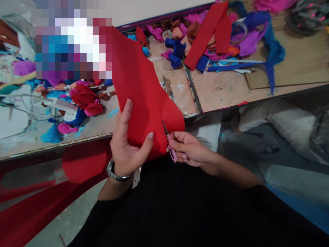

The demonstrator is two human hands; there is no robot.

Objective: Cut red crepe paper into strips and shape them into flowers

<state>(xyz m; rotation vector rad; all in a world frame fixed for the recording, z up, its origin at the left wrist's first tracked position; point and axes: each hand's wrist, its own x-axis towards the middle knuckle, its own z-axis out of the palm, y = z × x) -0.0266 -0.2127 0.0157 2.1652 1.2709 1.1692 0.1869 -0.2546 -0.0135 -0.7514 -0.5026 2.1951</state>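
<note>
"Hanging where, that red sheet (144, 89)?"

"Over the surface's (167, 73) front edge. The left hand (126, 151) is spreading its visible fingers; the right hand (194, 149) is clamping its on scissors (173, 154). Its middle is looking uncut."

A brown cardboard piece (303, 65) lies beneath a teal crumpled strip (276, 51).

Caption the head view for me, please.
Right hand holds pink-handled metal scissors against the wide red sheet in the left hand.

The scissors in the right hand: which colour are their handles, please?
Pink; it shows best in the head view, on the scissors' handles.
</note>
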